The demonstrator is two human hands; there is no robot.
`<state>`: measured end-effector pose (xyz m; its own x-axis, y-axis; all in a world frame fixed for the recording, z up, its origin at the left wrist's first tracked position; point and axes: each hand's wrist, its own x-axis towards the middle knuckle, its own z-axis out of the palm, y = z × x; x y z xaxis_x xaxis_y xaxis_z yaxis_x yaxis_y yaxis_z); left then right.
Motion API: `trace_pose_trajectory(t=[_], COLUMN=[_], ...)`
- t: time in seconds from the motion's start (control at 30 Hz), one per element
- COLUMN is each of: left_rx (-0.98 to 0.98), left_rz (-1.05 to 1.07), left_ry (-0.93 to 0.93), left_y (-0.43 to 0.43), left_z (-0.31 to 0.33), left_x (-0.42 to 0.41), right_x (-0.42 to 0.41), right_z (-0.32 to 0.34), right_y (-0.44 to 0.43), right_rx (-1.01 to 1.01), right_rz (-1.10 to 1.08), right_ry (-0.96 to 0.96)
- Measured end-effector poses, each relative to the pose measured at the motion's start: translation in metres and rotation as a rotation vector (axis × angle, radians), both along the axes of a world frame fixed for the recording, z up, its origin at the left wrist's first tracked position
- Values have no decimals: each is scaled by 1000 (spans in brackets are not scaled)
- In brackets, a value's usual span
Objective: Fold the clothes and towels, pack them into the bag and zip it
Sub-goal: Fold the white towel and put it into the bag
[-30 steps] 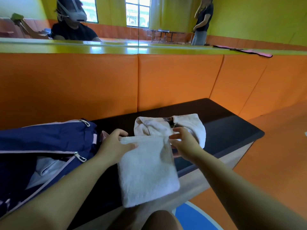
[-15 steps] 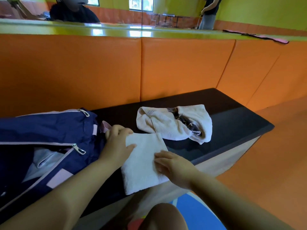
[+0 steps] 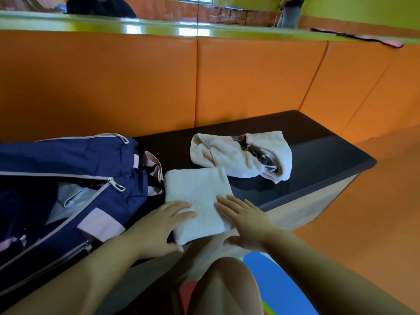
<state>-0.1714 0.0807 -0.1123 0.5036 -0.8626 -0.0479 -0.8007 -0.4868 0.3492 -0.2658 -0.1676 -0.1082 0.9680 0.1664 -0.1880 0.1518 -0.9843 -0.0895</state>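
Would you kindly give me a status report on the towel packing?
Left hand and right hand open, flat on folded white towel. Navy bag unzipped, close beside it. Crumpled towel behind, on bench; nothing in the way.

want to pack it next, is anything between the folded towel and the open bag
Nothing visible. The folded white towel lies beside the navy bag, its zip open; left hand and right hand rest on the towel.

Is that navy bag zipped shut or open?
Open: the navy bag gapes along its unzipped top, with pale lining showing inside.
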Motion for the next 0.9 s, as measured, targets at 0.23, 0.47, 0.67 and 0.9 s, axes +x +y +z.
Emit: trace_pose_trajectory(t=[0.23, 0.47, 0.67, 0.9], left_rx=[-123, -283, -352, -413], left_rz=[76, 224, 385, 649], left_ry=[-14, 315, 466, 407], left_y=[-1, 11, 11, -9], left_z=[-1, 14, 18, 20], left_x=[-2, -6, 1, 6], right_x=[2, -12, -7, 40], right_z=[-6, 6, 14, 50], right_y=[9, 6, 14, 4], right_rx=[31, 19, 45, 480], right_rz=[-38, 91, 82, -226], right_ry=[-206, -325, -353, 92])
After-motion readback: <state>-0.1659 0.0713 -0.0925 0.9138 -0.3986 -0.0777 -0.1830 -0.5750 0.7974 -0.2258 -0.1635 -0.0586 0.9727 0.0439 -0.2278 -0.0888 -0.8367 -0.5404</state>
